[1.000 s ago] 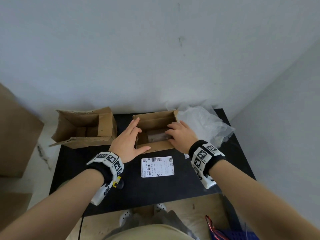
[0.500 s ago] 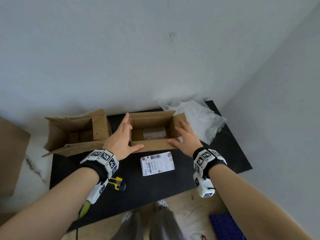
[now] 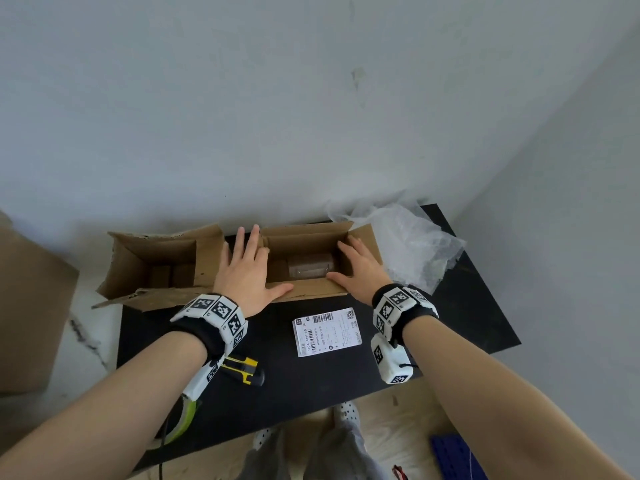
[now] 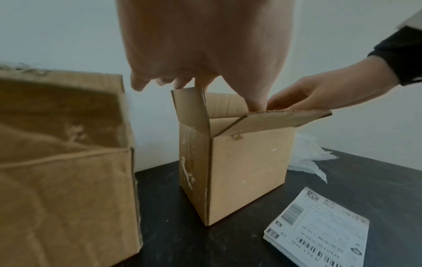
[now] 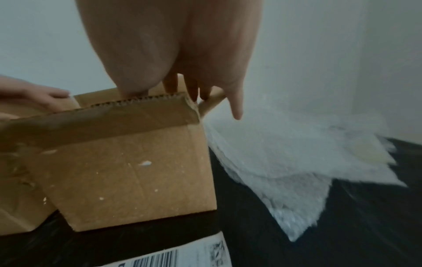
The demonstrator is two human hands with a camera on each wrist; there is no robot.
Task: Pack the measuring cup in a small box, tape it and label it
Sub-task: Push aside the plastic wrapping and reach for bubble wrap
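Note:
A small open cardboard box [image 3: 311,295] [image 4: 246,169] [image 5: 128,169] stands at the back of the black table [image 3: 287,375]. Inside it lies a wrapped, see-through object [image 3: 310,266], probably the measuring cup. My left hand [image 3: 244,271] lies flat with straight fingers against the box's left side flap [image 4: 189,106], thumb on the near flap. On the other side my right hand [image 3: 360,268] presses the right flap [image 5: 211,102] with straight fingers, thumb at the near edge. A stack of white shipping labels [image 3: 326,331] [image 4: 319,229] lies in front of the box.
A larger open cardboard box [image 3: 156,268] stands left of the small one. Crumpled clear bubble wrap [image 3: 408,244] [image 5: 297,162] lies to its right. A yellow-black utility knife [image 3: 244,368] rests near my left wrist. A wall runs behind the table.
My right hand came out of the box and moved onto its right flap. My left hand stayed flat at the left flap. The head view shifted.

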